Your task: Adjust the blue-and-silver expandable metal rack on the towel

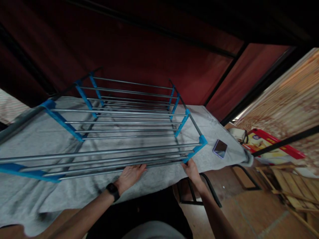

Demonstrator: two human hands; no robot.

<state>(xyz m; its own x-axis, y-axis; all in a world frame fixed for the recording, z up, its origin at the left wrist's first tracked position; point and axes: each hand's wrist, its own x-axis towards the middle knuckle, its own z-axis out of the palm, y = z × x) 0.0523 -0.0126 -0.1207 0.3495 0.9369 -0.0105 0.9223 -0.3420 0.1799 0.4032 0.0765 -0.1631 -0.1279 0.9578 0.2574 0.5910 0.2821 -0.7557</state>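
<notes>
A shoe rack (119, 113) of grey metal tubes and blue plastic brackets lies across the grey cloth-covered table (206, 118). My left hand (131, 176), with a black watch (113, 192) on the wrist, is at the middle of the rack's nearest tube. Its fingers look curled against that tube, partly hidden. At the near right corner, my right hand (191, 170) grips the lower end of a blue bracket (196, 149), where the tubes end. The fingertips there are hidden behind the bracket.
A phone (220, 148) lies on the cloth right of the rack. Beyond the table's right end are a red and yellow box (269, 146) and a slatted wooden chair (296, 182). A dark red panel (139, 56) rises behind the table. A black metal frame (211, 189) stands below the front edge.
</notes>
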